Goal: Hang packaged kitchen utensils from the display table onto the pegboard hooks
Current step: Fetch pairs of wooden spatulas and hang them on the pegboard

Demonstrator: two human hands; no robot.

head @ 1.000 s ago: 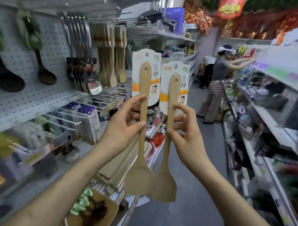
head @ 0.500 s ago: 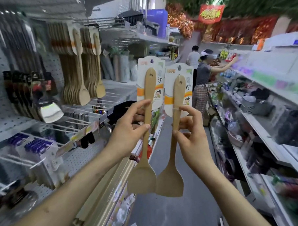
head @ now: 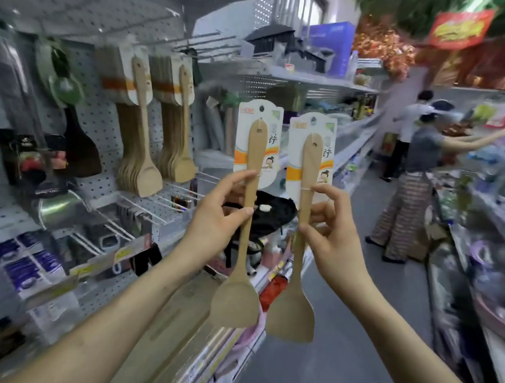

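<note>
Fingers [head: 231,180] of left hand [head: 215,218] pinch left spatula [head: 235,303] | right hand [head: 333,241] fingers pinch right spatula [head: 290,317] | pegboard [head: 104,121] at left

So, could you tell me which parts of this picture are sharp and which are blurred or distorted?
Head view, centre: the left spatula and right spatula read fairly sharp. Head view, edges: the pegboard and the right-hand shelves are smeared by blur, and the wide lens bows their lines. Head view, low left: the metal utensil carries a bright sheen.
</note>
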